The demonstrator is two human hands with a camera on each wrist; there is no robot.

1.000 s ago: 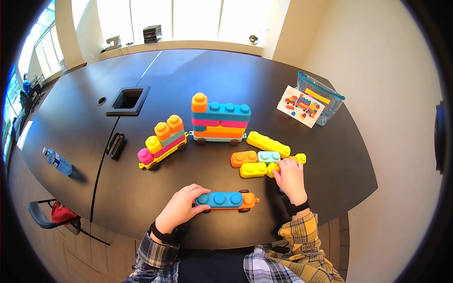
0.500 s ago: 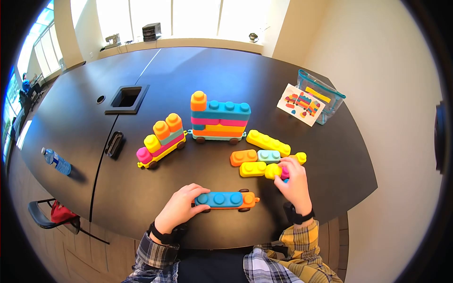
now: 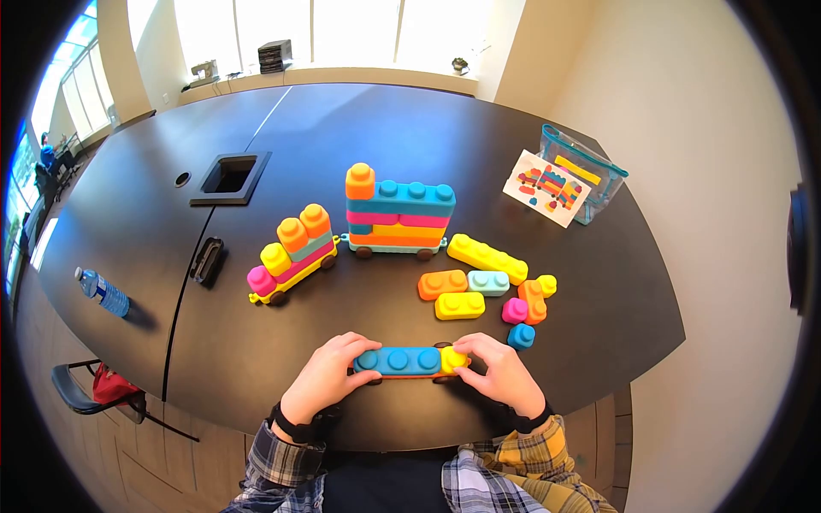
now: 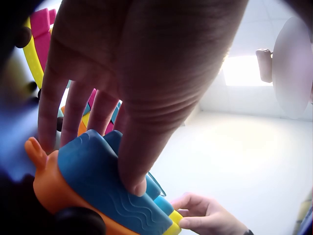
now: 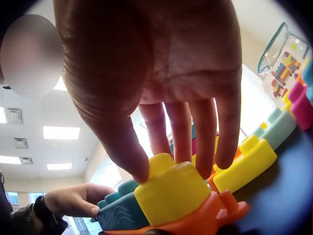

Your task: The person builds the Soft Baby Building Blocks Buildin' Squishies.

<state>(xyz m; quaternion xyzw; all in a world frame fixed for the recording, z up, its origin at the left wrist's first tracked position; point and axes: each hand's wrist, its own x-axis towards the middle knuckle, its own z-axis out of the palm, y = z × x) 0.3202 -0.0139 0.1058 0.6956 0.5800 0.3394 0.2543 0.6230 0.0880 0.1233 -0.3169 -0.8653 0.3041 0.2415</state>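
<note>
The right hand [image 3: 503, 378], opened only to the width of the yellow block [image 3: 451, 360], pinches it on the orange base [image 4: 51, 188]. The left hand [image 3: 327, 376] grips the blue block [image 3: 398, 362] at its far end. The base's long axis runs between the 2 hands, the yellow block nearer the right hand, against the blue; I cannot tell whether it is fully seated.

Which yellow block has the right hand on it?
The yellow block beside the blue block on the orange wheeled base; the loose yellow blocks lie on the table, untouched.
</note>
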